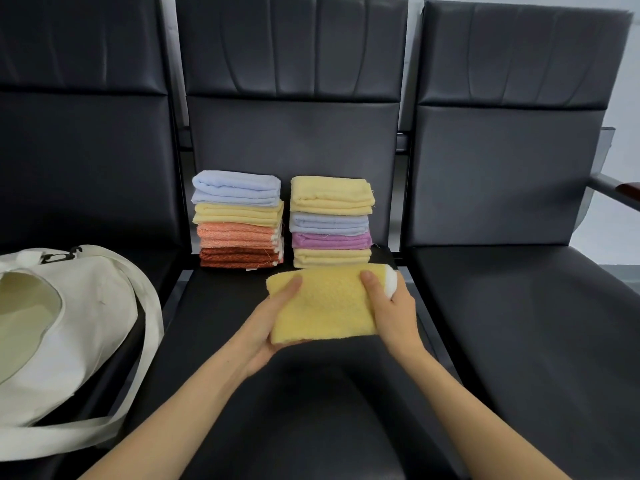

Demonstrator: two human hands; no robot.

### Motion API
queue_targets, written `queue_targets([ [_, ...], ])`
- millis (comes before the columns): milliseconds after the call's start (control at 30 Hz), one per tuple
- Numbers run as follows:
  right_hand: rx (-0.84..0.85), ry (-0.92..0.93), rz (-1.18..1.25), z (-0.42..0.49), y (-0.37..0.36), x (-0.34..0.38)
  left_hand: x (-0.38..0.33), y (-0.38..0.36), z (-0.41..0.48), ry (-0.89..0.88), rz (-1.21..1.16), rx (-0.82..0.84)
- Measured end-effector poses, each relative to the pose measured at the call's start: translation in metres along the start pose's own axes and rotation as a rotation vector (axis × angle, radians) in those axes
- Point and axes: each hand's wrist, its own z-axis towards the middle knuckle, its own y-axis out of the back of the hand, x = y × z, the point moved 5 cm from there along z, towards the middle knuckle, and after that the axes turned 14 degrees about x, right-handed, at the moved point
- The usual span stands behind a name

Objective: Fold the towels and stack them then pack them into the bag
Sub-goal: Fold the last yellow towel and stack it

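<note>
Both hands, left hand (268,327) and right hand (391,306), grasp the folded yellow towel (323,306) by its ends, fingers (369,280) on top, keeping it flat for stacking.

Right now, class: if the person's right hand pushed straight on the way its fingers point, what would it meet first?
Probably the right-hand towel stack, around its bottom yellow towel, directly beyond the right hand; the depth is unclear.

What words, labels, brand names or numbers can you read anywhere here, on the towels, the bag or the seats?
None can be read.
Small white tag under the left stack of folded towels: too small to show any print.
Black clip on the white bag: no lettering visible.
Yellow towel held by the left hand and right hand: plain.
Right stack and black seats: no markings.
</note>
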Motion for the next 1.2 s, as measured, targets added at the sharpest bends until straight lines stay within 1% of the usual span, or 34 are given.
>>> queue_targets([
  [67, 0.007, 0.021, -0.02, -0.001, -0.003, 0.001, -0.001, 0.003, 0.001, -0.027, 0.026, -0.1],
  [167, 0.009, 0.019, 0.049, 0.001, -0.005, 0.003, -0.004, 0.006, 0.0, -0.15, 0.1, -0.228],
  [267, 0.019, 0.013, 0.182, 0.004, -0.005, 0.004, -0.006, 0.004, 0.001, -0.24, 0.107, -0.252],
  [367, 0.041, -0.009, 0.354, 0.006, -0.008, 0.003, -0.003, 0.0, 0.005, -0.252, -0.011, -0.251],
  [433, 0.057, -0.013, 0.387, 0.007, -0.009, 0.003, -0.004, 0.0, 0.007, -0.242, -0.017, -0.239],
  [533, 0.086, -0.063, 0.355, 0.013, -0.009, -0.001, -0.011, 0.004, 0.011, -0.265, 0.075, -0.216],
  [633, 0.082, -0.151, 0.216, 0.026, -0.004, -0.01, -0.013, 0.013, 0.025, -0.24, 0.174, -0.22],
  [667, 0.079, -0.187, 0.179, 0.033, 0.0, -0.011, -0.014, 0.018, 0.033, -0.209, 0.177, -0.226],
  [733, 0.071, -0.238, 0.203, 0.053, 0.008, -0.007, -0.024, 0.028, 0.053, -0.152, 0.128, -0.222],
  [767, 0.075, -0.239, 0.24, 0.065, 0.012, -0.001, -0.034, 0.032, 0.065, -0.136, 0.105, -0.192],
  [833, 0.09, -0.203, 0.263, 0.094, 0.02, 0.017, -0.061, 0.036, 0.091, -0.133, 0.13, -0.094],
  [900, 0.088, -0.109, 0.2, 0.125, 0.027, 0.04, -0.091, 0.037, 0.116, -0.152, 0.212, -0.059],
  [967, 0.066, 0.007, 0.061, 0.156, 0.03, 0.063, -0.124, 0.037, 0.142, -0.215, 0.318, -0.123],
  [1033, 0.023, 0.064, -0.066, 0.186, 0.03, 0.079, -0.156, 0.036, 0.166, -0.301, 0.418, -0.23],
  [1100, -0.011, 0.061, -0.166, 0.214, 0.027, 0.085, -0.179, 0.041, 0.19, -0.336, 0.515, -0.324],
  [1200, -0.034, 0.008, -0.229, 0.247, 0.021, 0.072, -0.188, 0.057, 0.219, -0.26, 0.67, -0.419],
])
